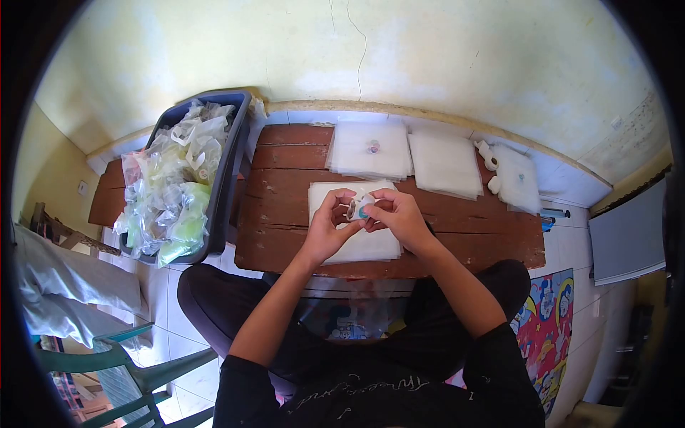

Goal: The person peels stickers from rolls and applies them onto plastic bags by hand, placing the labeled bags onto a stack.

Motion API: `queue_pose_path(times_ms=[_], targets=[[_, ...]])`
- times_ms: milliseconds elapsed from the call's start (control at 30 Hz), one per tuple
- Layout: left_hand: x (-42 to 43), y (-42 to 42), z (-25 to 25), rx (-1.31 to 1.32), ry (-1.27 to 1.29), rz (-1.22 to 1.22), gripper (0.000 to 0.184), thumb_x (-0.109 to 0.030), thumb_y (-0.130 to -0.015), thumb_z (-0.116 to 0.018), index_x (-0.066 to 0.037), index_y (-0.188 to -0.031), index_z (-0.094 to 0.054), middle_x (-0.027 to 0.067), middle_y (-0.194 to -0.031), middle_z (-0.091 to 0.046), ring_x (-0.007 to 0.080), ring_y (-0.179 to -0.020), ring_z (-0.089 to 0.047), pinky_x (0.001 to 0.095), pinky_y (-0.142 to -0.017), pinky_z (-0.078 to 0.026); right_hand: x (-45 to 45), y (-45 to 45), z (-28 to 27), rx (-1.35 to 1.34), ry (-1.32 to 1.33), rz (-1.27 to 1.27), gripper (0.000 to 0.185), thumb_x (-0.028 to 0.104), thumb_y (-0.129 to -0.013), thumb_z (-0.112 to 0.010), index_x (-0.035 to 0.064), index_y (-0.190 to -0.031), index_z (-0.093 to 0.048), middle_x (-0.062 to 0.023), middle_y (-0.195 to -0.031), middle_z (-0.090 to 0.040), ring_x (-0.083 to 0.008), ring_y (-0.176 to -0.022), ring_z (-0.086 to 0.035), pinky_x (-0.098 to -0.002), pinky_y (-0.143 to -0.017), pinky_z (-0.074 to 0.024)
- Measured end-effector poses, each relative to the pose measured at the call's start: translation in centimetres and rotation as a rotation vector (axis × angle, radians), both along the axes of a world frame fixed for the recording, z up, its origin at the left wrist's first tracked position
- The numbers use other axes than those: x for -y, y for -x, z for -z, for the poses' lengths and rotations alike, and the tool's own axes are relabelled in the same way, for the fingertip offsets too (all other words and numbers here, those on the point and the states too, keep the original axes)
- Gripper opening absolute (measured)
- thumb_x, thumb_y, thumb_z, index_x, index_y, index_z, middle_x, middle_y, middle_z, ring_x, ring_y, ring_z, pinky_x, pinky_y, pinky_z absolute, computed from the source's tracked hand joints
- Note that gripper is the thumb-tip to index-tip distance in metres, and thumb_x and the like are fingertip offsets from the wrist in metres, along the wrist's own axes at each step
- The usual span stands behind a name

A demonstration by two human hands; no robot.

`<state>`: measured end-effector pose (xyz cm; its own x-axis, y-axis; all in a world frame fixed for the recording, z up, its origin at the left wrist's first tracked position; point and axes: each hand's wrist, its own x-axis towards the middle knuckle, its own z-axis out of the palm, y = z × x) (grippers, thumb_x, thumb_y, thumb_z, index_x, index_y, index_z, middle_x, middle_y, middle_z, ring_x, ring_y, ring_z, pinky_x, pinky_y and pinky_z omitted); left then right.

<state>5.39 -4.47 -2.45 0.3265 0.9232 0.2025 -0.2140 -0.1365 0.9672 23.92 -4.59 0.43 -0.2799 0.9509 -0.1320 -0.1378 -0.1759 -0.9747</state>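
Note:
A small white roll of stickers (362, 205) with a teal round label is held between both hands, above a stack of white translucent sheets (364, 246) on the brown wooden table (278, 214). My left hand (332, 225) has its fingers closed on the roll's left side. On the right side, my right hand (401, 220) pinches at the teal label. The fingertips of both hands nearly meet there.
More sheet stacks (446, 164) lie along the table's back, one with a round sticker on top (373, 147). Small white rolls (488, 155) sit at the right. A dark tub (232, 143) full of plastic bags stands left. A green chair (135, 371) is at lower left.

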Motion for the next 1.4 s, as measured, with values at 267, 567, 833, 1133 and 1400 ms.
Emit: queue_pose_path(times_ms=[267,567,833,1133,1400], targets=[[0.3,-0.2,0.7,-0.036,0.13,0.069,0.034,-0.003,-0.087,-0.069,-0.006,-0.115,-0.051,0.0042,-0.093,-0.058,0.0108,-0.078,-0.06,0.0261,-0.068,-0.051,-0.2,0.0,0.5,0.138,-0.19,0.126,0.013,0.009,-0.09,-0.065,-0.0028,-0.091,-0.061,-0.0058,-0.077,-0.065,-0.0085,-0.059,-0.058,-0.0231,-0.053,-0.0481],[0.4,-0.6,0.9,0.108,0.154,0.127,0.016,-0.006,-0.092,-0.063,-0.002,-0.107,-0.058,0.0073,-0.097,-0.062,0.0158,-0.081,-0.065,0.0271,-0.061,-0.054,-0.3,-0.1,-0.3,0.123,-0.189,0.119,0.01,0.009,-0.093,-0.062,-0.001,-0.094,-0.062,-0.0056,-0.077,-0.066,-0.0091,-0.061,-0.059,-0.0238,-0.057,-0.0483],[0.5,-0.7,1.5,0.11,0.164,0.008,0.01,-0.005,-0.093,-0.062,0.002,-0.1,-0.06,0.0089,-0.102,-0.064,0.0168,-0.082,-0.066,0.0291,-0.068,-0.058,0.2,1.1,-0.9,0.287,-0.54,0.314,0.015,0.01,-0.084,-0.071,-0.0008,-0.092,-0.063,-0.0092,-0.088,-0.066,-0.0134,-0.066,-0.063,-0.0259,-0.058,-0.0518],[0.1,-0.1,1.6,0.156,0.313,-0.034,0.01,-0.008,-0.094,-0.062,0.002,-0.095,-0.063,0.008,-0.102,-0.064,0.0161,-0.084,-0.066,0.0313,-0.077,-0.059,0.6,1.0,-0.2,0.582,-0.901,0.116,0.019,0.008,-0.078,-0.073,0.0015,-0.095,-0.068,-0.0123,-0.099,-0.067,-0.0285,-0.087,-0.067,-0.0349,-0.077,-0.0539],[0.0,1.0,1.3,0.175,0.306,0.115,0.011,-0.008,-0.09,-0.067,0.003,-0.092,-0.065,0.0029,-0.09,-0.059,0.0161,-0.088,-0.066,0.031,-0.085,-0.056,0.5,0.5,-0.1,0.596,-0.875,0.042,0.017,0.006,-0.078,-0.071,0.0007,-0.094,-0.067,-0.013,-0.098,-0.067,-0.0296,-0.089,-0.066,-0.0353,-0.079,-0.0539]])
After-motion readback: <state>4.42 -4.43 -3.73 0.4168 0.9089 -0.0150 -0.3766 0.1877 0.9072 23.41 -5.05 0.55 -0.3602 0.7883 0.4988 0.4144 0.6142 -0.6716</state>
